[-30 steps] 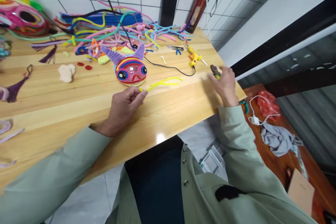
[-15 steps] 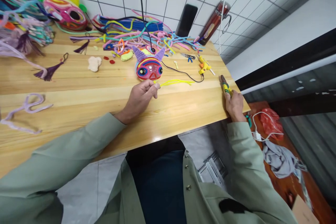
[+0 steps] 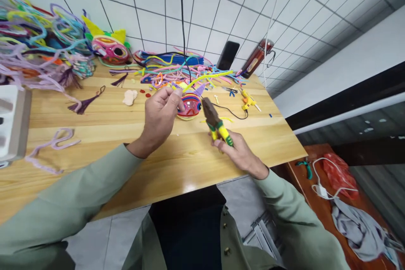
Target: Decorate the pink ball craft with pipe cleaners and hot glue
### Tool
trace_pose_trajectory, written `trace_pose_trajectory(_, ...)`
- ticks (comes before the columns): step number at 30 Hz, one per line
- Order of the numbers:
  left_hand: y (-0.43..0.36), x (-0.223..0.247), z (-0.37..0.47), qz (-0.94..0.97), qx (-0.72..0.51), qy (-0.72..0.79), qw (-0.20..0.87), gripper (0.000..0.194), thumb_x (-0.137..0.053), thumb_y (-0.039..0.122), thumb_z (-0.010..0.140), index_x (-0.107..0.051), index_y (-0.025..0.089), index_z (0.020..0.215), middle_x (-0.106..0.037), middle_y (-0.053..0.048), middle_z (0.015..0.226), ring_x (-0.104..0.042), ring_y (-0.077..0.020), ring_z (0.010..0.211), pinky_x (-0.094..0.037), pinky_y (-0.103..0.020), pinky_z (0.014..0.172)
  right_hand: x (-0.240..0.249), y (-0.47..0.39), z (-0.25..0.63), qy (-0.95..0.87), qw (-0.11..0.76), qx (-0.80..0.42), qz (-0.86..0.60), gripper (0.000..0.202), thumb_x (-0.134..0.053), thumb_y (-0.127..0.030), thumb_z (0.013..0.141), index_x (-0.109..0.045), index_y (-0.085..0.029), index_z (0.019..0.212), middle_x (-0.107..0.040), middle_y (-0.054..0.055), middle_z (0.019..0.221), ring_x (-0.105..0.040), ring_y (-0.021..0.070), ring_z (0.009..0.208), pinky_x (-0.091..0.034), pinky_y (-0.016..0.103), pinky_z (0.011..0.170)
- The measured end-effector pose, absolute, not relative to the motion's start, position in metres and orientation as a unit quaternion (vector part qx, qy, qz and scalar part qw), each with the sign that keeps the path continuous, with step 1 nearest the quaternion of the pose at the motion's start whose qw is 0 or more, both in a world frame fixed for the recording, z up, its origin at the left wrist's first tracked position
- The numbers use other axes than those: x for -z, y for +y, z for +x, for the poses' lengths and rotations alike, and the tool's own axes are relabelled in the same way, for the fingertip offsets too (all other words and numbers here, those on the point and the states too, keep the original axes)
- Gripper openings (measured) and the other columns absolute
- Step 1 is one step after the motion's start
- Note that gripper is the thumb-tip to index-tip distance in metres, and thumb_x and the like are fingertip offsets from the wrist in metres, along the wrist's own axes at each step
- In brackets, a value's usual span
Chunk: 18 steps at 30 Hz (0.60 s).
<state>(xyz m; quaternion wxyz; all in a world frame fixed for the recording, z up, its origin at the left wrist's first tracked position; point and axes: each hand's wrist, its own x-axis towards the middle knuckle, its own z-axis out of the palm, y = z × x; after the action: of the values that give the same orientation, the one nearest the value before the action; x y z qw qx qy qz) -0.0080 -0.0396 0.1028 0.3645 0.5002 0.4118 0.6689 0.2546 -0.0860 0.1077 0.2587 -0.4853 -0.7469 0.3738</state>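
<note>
Raised above the table, my left hand (image 3: 163, 114) pinches a yellow pipe cleaner (image 3: 205, 76) whose free end points up and to the right. My right hand (image 3: 236, 148) grips pliers (image 3: 215, 122) with yellow and green handles, their dark jaws pointing up and to the left, a little right of my left hand. Behind my left hand, partly hidden by it, is a fuzzy mask-like figure (image 3: 190, 106) with purple ears and a shiny red front. Another yellow pipe cleaner (image 3: 224, 119) lies on the table behind the pliers.
Pipe cleaners (image 3: 171, 64) lie heaped along the wall, near a second figure (image 3: 110, 49) with yellow ears. A phone (image 3: 228, 55) and a red flask (image 3: 257, 58) lean at the back. A yellow glue gun (image 3: 248, 100) lies right, a white tray (image 3: 14, 122) far left.
My right hand has brought the pliers from the table's right edge to near my left hand. My left hand has lifted a yellow pipe cleaner. The view has shifted.
</note>
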Motion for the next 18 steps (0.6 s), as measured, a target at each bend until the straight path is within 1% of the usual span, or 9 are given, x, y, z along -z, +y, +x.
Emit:
trace_pose_trajectory(3,-0.034,-0.116,-0.014,0.490,-0.696,0.410,0.329,0.043,-0.078,0.050,0.109,-0.064,0.024,0.079,-0.066,0.001,0.068,-0.038,-0.0114,0.051,-0.033,-0.031,0.051,-0.107,-0.056,0.228,-0.756,0.236,-0.410,-0.453,0.028,-0.069,-0.049,0.098,-0.071,-0.023,0.089,-0.077,0.005,0.092,-0.066,0.0207,0.083,-0.053,0.036,0.081)
trace_pose_trajectory(5,-0.032,-0.123,-0.018,0.491,-0.700,0.416,0.308,0.042,-0.077,0.049,0.110,-0.064,0.024,0.079,-0.067,0.002,0.069,-0.039,-0.0114,0.052,-0.035,-0.031,0.052,-0.100,-0.041,0.217,-0.734,0.235,-0.467,-0.433,0.030,-0.071,-0.052,0.097,-0.072,-0.022,0.094,-0.080,0.007,0.099,-0.064,0.0187,0.079,-0.053,0.033,0.072)
trace_pose_trajectory(7,-0.032,-0.126,-0.021,0.498,-0.697,0.423,0.297,0.043,-0.076,0.048,0.110,-0.062,0.024,0.078,-0.066,0.002,0.069,-0.042,-0.0117,0.054,-0.037,-0.031,0.054,-0.091,-0.032,0.212,-0.695,0.246,-0.531,-0.417,0.036,-0.075,-0.057,0.095,-0.073,-0.022,0.104,-0.082,0.009,0.107,-0.065,0.0182,0.077,-0.055,0.031,0.064)
trace_pose_trajectory(8,-0.033,-0.127,-0.021,0.502,-0.691,0.427,0.295,0.043,-0.075,0.047,0.110,-0.061,0.024,0.077,-0.065,0.002,0.068,-0.043,-0.0119,0.054,-0.038,-0.030,0.055,-0.087,-0.030,0.210,-0.677,0.254,-0.557,-0.409,0.040,-0.079,-0.058,0.093,-0.073,-0.022,0.108,-0.083,0.010,0.110,-0.067,0.0191,0.079,-0.058,0.031,0.063)
trace_pose_trajectory(10,-0.035,-0.125,-0.020,0.515,-0.677,0.434,0.297,0.043,-0.075,0.046,0.110,-0.061,0.024,0.077,-0.061,0.003,0.065,-0.045,-0.0123,0.055,-0.040,-0.030,0.056,-0.081,-0.030,0.210,-0.654,0.265,-0.590,-0.392,0.043,-0.084,-0.059,0.091,-0.073,-0.022,0.111,-0.082,0.010,0.115,-0.073,0.0223,0.091,-0.066,0.033,0.070)
trace_pose_trajectory(11,-0.036,-0.123,-0.019,0.522,-0.669,0.437,0.298,0.042,-0.075,0.045,0.110,-0.061,0.024,0.077,-0.059,0.003,0.063,-0.046,-0.0125,0.055,-0.041,-0.030,0.056,-0.079,-0.031,0.211,-0.654,0.270,-0.592,-0.387,0.043,-0.085,-0.058,0.092,-0.073,-0.023,0.111,-0.081,0.010,0.116,-0.074,0.0235,0.097,-0.068,0.035,0.075)
trace_pose_trajectory(13,-0.039,-0.120,-0.015,0.535,-0.654,0.442,0.300,0.040,-0.075,0.042,0.110,-0.062,0.024,0.078,-0.056,0.004,0.061,-0.046,-0.0127,0.054,-0.042,-0.030,0.056,-0.080,-0.032,0.214,-0.678,0.283,-0.560,-0.383,0.036,-0.083,-0.056,0.095,-0.073,-0.023,0.108,-0.079,0.008,0.113,-0.072,0.0233,0.099,-0.069,0.036,0.081)
trace_pose_trajectory(15,-0.041,-0.117,-0.013,0.541,-0.641,0.453,0.300,0.038,-0.074,0.040,0.111,-0.063,0.023,0.079,-0.058,0.003,0.062,-0.046,-0.0127,0.055,-0.041,-0.029,0.057,-0.082,-0.034,0.217,-0.718,0.293,-0.497,-0.389,0.030,-0.078,-0.052,0.099,-0.072,-0.024,0.104,-0.075,0.006,0.106,-0.069,0.0224,0.094,-0.067,0.038,0.084)
trace_pose_trajectory(18,-0.043,-0.116,-0.011,0.544,-0.629,0.466,0.301,0.036,-0.071,0.040,0.113,-0.065,0.023,0.082,-0.063,0.002,0.067,-0.048,-0.0129,0.057,-0.039,-0.030,0.057,-0.085,-0.034,0.221,-0.758,0.292,-0.424,-0.400,0.026,-0.072,-0.050,0.104,-0.070,-0.024,0.103,-0.074,0.006,0.104,-0.068,0.0237,0.094,-0.064,0.040,0.086)
